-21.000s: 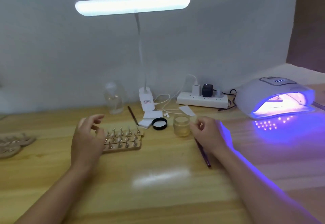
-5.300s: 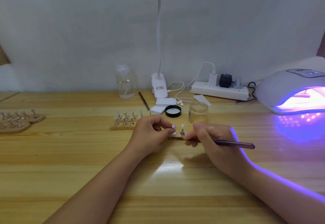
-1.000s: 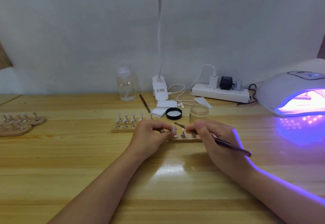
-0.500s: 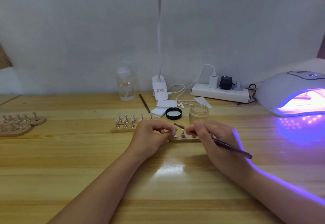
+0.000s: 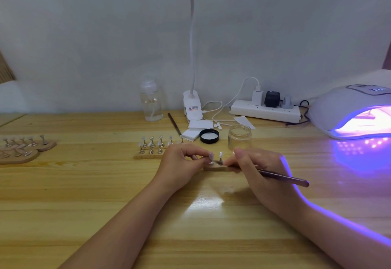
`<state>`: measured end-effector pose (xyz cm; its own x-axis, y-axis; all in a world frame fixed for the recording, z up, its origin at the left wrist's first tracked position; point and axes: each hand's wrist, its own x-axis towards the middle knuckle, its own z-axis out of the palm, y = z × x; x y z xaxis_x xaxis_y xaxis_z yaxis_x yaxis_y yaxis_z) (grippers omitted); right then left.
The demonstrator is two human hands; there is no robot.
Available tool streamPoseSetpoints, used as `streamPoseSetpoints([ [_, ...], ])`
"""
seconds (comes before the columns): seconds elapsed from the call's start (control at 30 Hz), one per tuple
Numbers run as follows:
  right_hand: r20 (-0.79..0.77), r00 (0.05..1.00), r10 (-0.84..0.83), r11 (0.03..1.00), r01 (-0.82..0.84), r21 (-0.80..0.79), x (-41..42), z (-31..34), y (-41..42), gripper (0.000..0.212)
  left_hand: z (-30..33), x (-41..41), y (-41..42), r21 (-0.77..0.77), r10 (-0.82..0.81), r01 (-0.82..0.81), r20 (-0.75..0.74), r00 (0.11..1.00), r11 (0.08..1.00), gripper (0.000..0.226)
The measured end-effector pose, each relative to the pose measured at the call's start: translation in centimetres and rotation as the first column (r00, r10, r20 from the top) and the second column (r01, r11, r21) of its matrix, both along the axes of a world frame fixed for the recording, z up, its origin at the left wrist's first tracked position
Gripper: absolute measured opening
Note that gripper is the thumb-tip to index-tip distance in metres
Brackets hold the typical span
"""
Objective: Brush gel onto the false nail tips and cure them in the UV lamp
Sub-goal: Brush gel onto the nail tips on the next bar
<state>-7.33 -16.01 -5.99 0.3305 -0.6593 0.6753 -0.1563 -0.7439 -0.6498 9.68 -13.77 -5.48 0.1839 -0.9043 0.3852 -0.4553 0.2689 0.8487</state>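
- Since half a second ago, my right hand (image 5: 264, 169) has swung the brush (image 5: 283, 177) down: its tip, then raised above the small stand (image 5: 215, 167), now lies low beside the tip (image 5: 211, 155) I hold.
- Left hand (image 5: 182, 163): fingers curled in a closed grip, pinching a false nail tip on its metal post over the stand's left end.
- Right hand: closed grip round the brush, handle trailing to the right over the table (image 5: 105, 194).
- Second tip (image 5: 220, 154): upright on the small stand, just right of the pinched one.
- Large stand (image 5: 148, 154): behind my left hand, carrying two rows of tips.
- Gel jar (image 5: 240, 136): open, behind my right hand; its black lid (image 5: 209, 136) lies just left of it.
- UV lamp (image 5: 351, 112): far right, glowing violet, well apart from both stands.
- Far left: further stands (image 5: 25, 148) with tips.
- Rear: bottle (image 5: 151, 103), desk lamp (image 5: 192, 103), power strip (image 5: 264, 111), spare brush (image 5: 174, 125).
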Motion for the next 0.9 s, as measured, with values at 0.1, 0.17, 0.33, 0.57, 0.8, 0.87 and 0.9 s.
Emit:
streamPoseSetpoints([
  [0.1, -0.047, 0.998, -0.037, 0.997, 0.034, -0.068, 0.03, 0.17, -0.15, 0.035, 0.03, -0.01, -0.03, 0.008, -0.001, 0.001, 0.005, 1.0, 1.0, 0.015],
  [0.17, -0.022, 1.0, -0.004, 1.0, 0.004, 0.003, -0.04, -0.03, -0.03, 0.035, 0.03, -0.05, 0.04, 0.012, -0.003, 0.003, 0.008, 1.0, 1.0, 0.013],
  [0.33, -0.042, 0.998, -0.044, 0.995, 0.041, -0.09, 0.05, 0.17, -0.11, 0.035, 0.08, -0.08, -0.04, 0.029, 0.004, -0.005, 0.013, 1.0, 1.0, 0.011],
  [0.57, 0.023, 1.0, -0.014, 1.0, 0.014, 0.003, 0.0, 0.05, 0.1, 0.034, 0.13, -0.15, -0.01, 0.059, 0.032, -0.031, -0.015, 0.999, 0.998, 0.011],
  [0.8, 0.077, 0.996, 0.039, 0.994, -0.047, 0.1, 0.01, 0.14, 0.18, 0.036, 0.18, -0.22, 0.13, 0.067, 0.025, -0.023, -0.033, 0.999, 0.997, 0.013],
  [0.87, 0.051, 0.999, 0.003, 0.999, -0.006, 0.047, 0.02, 0.23, 0.04, 0.033, 0.14, -0.15, 0.07, 0.068, 0.021, -0.018, -0.034, 0.999, 0.998, 0.016],
  [0.9, 0.026, 1.0, -0.017, 1.0, 0.016, 0.023, 0.07, 0.34, -0.02, 0.029, 0.13, -0.14, 0.06, 0.066, 0.018, -0.016, -0.03, 0.999, 0.998, 0.016],
])
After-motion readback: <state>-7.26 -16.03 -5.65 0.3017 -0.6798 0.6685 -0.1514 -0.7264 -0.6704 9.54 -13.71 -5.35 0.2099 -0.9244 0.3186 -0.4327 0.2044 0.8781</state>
